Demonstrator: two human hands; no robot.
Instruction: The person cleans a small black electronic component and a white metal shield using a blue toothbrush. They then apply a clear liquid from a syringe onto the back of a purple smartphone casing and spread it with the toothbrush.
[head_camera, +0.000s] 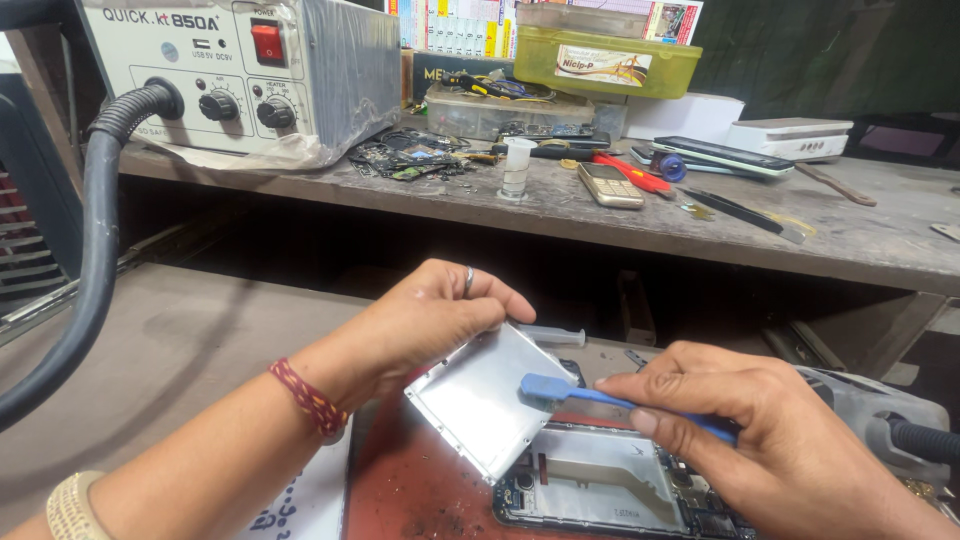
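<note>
My left hand (425, 320) grips a thin shiny metal plate (485, 398) by its upper edge and holds it tilted above an opened phone frame (600, 490). My right hand (770, 430) holds a blue plastic pry tool (575, 392); the tool's flat tip rests against the plate's right side. The phone frame lies on a reddish mat (410, 490) on the lower work surface, with its inner parts showing at the bottom right.
A grey hot-air station (250, 70) with a thick black hose (95, 230) stands on the upper shelf. The shelf also bears circuit boards (410, 152), a small keypad phone (610, 185), a red screwdriver (632, 173), tweezers (745, 212), a smartphone (720, 155) and plastic boxes (600, 60).
</note>
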